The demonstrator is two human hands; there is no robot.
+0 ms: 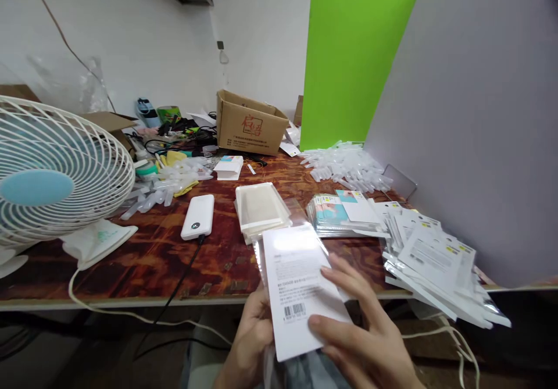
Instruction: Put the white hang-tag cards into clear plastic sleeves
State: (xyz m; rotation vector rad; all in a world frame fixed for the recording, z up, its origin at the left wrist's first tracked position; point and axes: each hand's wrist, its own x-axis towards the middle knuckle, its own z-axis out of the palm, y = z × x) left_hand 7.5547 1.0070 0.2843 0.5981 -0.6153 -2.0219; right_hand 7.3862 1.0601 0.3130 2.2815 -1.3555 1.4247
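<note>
Left edge of the surface [131, 303]: a white desk fan [56, 168] with a pale blue hub leans over a white cloth pouch [98, 242], and a pale cord [108, 310] droops from the pouch past the front edge.

Back left: loose clear plastic tubes [168, 184] lie heaped beside yellow cloths [176, 157].

Middle of the surface: a white power bank [197, 217] trails a black cable [183, 270] over the front edge. A cardboard box [248, 122] stands open near the back, and a stack of clear plastic trays [259, 209] sits just beyond the hands.

Left hand [251, 334]: it is curled closely around the lower left edge of a white barcoded packet [294, 261], held above the front edge of the surface.

Right hand [360, 334]: its fingers [344, 284] are spread wide across the packet's face, pinning it against the left hand's grip, with the barcode [294, 310] left uncovered.

Right side: a stack of teal-printed packets [329, 217] lies near a large pile of clear tubes [344, 165]. A loose heap of white packets [431, 261] overhangs the front right edge, below a green board [353, 57] and a grey board [462, 116].
</note>
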